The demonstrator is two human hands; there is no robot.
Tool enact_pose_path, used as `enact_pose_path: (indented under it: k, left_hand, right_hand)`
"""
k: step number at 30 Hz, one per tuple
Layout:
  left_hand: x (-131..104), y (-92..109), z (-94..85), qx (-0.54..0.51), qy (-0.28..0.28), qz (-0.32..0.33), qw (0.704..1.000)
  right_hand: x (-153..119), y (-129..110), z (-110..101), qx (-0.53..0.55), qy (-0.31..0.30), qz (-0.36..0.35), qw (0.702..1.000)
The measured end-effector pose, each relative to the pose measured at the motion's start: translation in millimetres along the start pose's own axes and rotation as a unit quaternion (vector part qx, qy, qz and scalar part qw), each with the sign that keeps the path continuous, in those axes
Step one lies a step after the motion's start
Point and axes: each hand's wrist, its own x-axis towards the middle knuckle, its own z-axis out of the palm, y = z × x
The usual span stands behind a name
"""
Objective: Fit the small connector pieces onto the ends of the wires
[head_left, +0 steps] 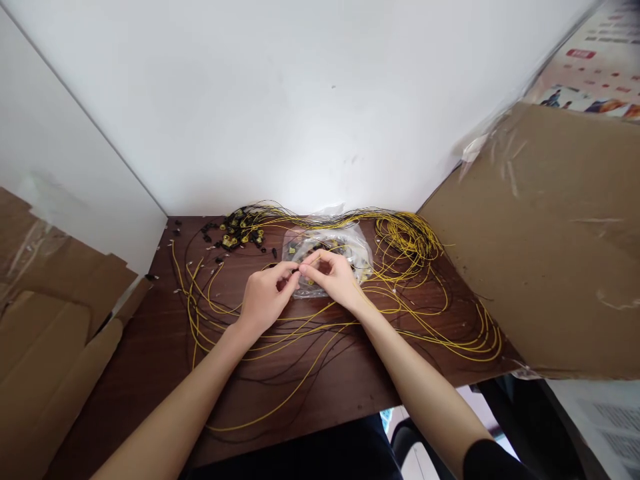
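Left hand (265,297) & right hand (337,280) pinch a tiny dark part (299,269); we're prob. midway: connectors (243,230) heaped 10 o'clock, loose yellow wires (410,240) 2–3 o'clock remain.

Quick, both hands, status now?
Left hand: closed in a fingertip pinch; held item too small to tell.
Right hand: closed in a pinch beside it; held item can't be made out.

L hand (264,293) & R hand (336,277) bare, w/ slim fingers; forearms (413,373) bare too. Plain blk short sleeve (493,461) ends approx. at R elbow, near right. Dk clothing (305,457), blk to navy, near centre; garment type unclear.
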Motion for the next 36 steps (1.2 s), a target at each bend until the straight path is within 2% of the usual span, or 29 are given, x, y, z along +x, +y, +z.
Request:
enact_pose_path:
  k: [4,11,15,19,25,31,36]
  left_hand:
    - [0.4,0.0,-0.2,0.004,-0.008,-0.008,1.000]
    - [2.4,2.2,-1.3,-0.015,0.018,-0.033,0.999]
    - [3.4,5.8,-1.9,-0.036,0.026,-0.039,0.998]
    - [3.7,6.3,-2.1,-0.043,0.026,-0.037,0.998]
    - [3.7,5.4,-2.0,-0.047,0.018,-0.037,0.998]
    - [3.7,5.0,-1.5,-0.051,0.020,-0.031,0.998]
    - [3.4,5.4,-1.7,-0.053,0.017,-0.034,0.998]
  right_hand:
    - [1.1,7.0,1.5,0.037,-0.013,0.001,0.999]
    - [3.4,4.2,5.1,0.196,0.008,0.043,0.980]
    - [2.9,1.6,4.1,0.188,0.010,0.054,0.981]
    - [2.2,1.3,4.0,0.153,-0.003,0.036,0.988]
    - [2.4,0.9,4.7,0.215,0.012,0.063,0.975]
    - [1.6,-0.7,5.0,0.169,0.010,0.058,0.984]
    - [1.6,-0.1,5.5,0.195,0.016,0.064,0.979]
